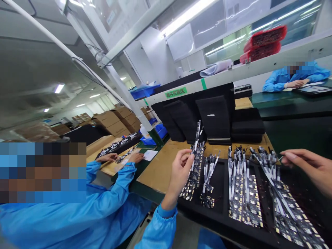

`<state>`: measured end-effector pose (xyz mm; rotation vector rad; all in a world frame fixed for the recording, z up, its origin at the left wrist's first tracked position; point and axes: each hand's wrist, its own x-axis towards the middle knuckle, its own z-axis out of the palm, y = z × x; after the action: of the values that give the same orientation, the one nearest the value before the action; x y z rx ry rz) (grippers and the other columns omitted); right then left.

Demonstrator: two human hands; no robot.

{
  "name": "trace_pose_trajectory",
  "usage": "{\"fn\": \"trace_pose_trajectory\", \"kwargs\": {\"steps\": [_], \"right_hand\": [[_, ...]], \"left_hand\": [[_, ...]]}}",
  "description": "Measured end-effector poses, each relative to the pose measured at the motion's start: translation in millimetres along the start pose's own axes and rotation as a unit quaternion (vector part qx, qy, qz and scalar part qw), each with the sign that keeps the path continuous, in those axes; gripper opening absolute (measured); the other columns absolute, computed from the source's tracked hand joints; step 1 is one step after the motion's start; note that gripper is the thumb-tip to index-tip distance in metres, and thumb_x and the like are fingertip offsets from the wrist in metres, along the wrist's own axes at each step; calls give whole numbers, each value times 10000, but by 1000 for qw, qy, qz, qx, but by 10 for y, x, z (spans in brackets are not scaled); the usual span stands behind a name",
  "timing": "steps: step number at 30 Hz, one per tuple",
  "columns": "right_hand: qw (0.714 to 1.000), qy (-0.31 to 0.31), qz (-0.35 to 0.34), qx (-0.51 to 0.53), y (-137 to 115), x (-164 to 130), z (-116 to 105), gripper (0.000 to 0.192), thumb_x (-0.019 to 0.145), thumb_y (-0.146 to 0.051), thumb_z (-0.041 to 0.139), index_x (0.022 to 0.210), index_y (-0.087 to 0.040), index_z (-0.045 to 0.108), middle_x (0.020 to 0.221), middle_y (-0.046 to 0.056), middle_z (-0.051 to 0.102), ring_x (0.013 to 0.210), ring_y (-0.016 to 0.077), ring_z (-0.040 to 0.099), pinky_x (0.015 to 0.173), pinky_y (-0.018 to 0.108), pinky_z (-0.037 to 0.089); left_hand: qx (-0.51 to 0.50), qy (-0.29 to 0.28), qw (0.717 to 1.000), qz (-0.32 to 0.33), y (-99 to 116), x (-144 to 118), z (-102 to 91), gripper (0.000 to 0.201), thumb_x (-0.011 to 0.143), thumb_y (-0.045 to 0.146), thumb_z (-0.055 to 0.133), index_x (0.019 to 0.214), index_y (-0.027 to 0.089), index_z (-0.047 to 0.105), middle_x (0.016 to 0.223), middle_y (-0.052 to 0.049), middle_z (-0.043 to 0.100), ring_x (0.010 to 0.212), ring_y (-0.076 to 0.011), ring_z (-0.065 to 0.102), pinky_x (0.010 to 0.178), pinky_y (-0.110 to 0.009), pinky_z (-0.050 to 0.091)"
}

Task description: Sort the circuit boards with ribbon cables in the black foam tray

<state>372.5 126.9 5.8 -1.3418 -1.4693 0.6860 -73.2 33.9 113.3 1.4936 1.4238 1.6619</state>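
My left hand (180, 169) is closed in a pinch on a white flat ribbon cable (197, 138), which stands up from its fingertips. Just beyond that hand lies a column of small black circuit boards (198, 169) with bright pads. My right hand (311, 166) is at the right edge, thumb and forefinger pinched together; something thin shows at the tips, too small to name. Near those fingers lie more boards with cables (293, 214). Between my hands, a black foam tray (219, 185) holds a short group of boards (207, 199) and a longer one (245, 204).
Black foam sheets (214, 116) lean behind the tray on brown cardboard (155, 173). At left, a co-worker in a blue sleeve (116, 188) handles parts. Another person (295, 77) sits across the bench. Red bundles (264, 45) rest on the overhead shelf.
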Motion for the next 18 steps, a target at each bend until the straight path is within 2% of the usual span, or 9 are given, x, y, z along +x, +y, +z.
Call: {"fn": "trace_pose_trajectory", "kwargs": {"steps": [2,4,7,9,11,13,15,18], "right_hand": [[997,-65,4,37,-297,22,71,282,838,-896,899,956,-647,954,1068,104,961,1093,527,921,1103,743,741],[989,-130,-35,53,-490,77,193,247,797,-828,947,966,-649,968,1014,64,946,1061,498,904,1049,696,753],[953,-235,-143,129,-594,149,433,337,743,-731,1033,1071,-661,997,973,0,938,974,441,868,860,588,754],[931,-271,-175,170,-628,123,561,418,678,-735,1099,1077,-653,1006,1021,-20,949,995,439,859,835,567,740],[939,-279,-120,159,-701,25,619,373,819,-726,1081,1156,-577,1024,1169,8,974,1155,461,871,1039,609,738],[948,-271,-53,157,-807,-99,619,344,951,-691,1044,1194,-448,1032,1258,57,976,1264,463,865,1203,622,682],[948,-261,-11,181,-902,-191,595,384,953,-679,1069,1134,-344,1020,1217,80,968,1233,437,862,1203,574,659],[941,-259,15,218,-960,-228,568,444,869,-694,1135,999,-295,989,1047,48,936,1074,367,840,1051,472,647]], "left_hand": [[-1,-17,1000,6,32,5,137,244,854,376,695,1048,245,625,704,4,690,619,-171,618,562,-232,451],[-6,-32,999,10,66,-3,278,254,855,368,695,1054,229,620,717,2,697,621,-160,613,569,-225,444],[-11,-65,998,13,142,-46,497,244,859,350,696,1058,229,622,723,3,707,610,-148,603,577,-222,440],[-12,-91,996,11,208,-88,647,242,856,337,701,1062,237,622,730,3,721,630,-162,630,602,-235,457],[-9,-117,993,8,268,-135,791,241,851,330,705,1061,251,620,734,4,738,667,-191,671,628,-257,478],[-6,-138,990,8,304,-176,919,231,846,330,708,1053,272,623,730,6,751,687,-216,698,648,-281,498],[-8,-156,988,6,297,-206,1024,218,844,332,710,1042,291,628,738,7,763,699,-229,713,666,-297,514],[-22,-181,983,-13,209,-221,1127,230,845,347,711,1049,297,618,785,6,783,725,-229,725,701,-307,530]]}}
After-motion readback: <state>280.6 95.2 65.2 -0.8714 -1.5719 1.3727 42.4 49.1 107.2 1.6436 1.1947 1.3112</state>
